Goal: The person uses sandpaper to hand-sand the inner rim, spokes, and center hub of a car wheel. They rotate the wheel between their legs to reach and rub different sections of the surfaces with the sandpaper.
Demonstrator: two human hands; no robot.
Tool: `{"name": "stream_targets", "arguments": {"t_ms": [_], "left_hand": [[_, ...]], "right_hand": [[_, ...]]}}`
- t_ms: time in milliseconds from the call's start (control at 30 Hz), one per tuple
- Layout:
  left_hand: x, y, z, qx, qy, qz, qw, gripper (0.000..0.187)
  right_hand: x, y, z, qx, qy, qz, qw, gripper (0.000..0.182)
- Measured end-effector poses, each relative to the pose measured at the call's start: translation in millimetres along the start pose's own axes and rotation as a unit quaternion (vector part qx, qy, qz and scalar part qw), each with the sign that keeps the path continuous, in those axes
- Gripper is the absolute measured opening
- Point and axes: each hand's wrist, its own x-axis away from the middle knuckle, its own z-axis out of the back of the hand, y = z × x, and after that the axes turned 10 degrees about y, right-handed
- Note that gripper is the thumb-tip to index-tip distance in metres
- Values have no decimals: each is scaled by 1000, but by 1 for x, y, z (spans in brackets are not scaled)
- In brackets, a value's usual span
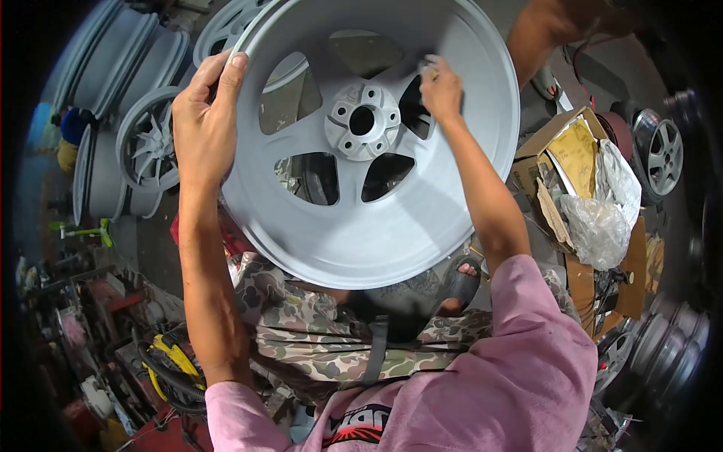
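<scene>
A large grey wheel rim [354,241] is tilted toward me above my lap, its inner side facing up, with five spokes around a hub. My left hand [207,117] grips the rim's left edge, thumb on top and fingers wrapped over the lip. Inside the barrel, my right hand [440,89] is closed at the upper right of the hub, beside a spoke. Something small and pale shows at its fingertips, too small to name.
More rims [154,139] stand stacked at the left. A cardboard box [542,139] with paper and plastic [599,226] sits at the right, near other wheels [664,157]. Another person's arm [538,38] shows at the top right. Cluttered tools and a yellow-black cable [173,361] lie lower left.
</scene>
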Motion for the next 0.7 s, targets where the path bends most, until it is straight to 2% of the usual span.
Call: {"name": "stream_targets", "arguments": {"t_ms": [33,67,100,167,233,367,433,500,567,633,700], "left_hand": [[2,2,-1,2,-1,-2,1000,35],[2,2,0,4,-1,-4,1000,35],[1,2,2,1,0,-4,1000,35],[1,1,4,0,-18,2,1000,35],[0,-1,0,32,-6,-13,999,35],[-2,3,2,-7,-5,5,1000,35],[1,0,2,-22,-6,14,1000,35],[0,0,1,-4,-3,6,1000,36],[-1,3,1,-17,-3,6,1000,37],[-1,2,3,-29,-1,12,1000,37],[-4,-1,4,-21,-9,16,1000,37]], "right_hand": [[4,-2,-8,5,-5,15,1000,31],[11,-2,-13,66,38,121,990,31],[15,1,-14,64,36,121,990,31],[22,-3,-9,79,-42,66,994,32],[23,-1,-8,91,-37,79,992,29],[14,-16,-1,27,-105,78,991,27],[9,-18,1,73,17,99,992,24],[4,-12,-9,86,42,102,990,25],[9,-12,-18,121,-66,153,978,26],[10,-8,-9,92,-97,143,981,25],[-3,-6,16,-14,-311,48,949,23]]}}
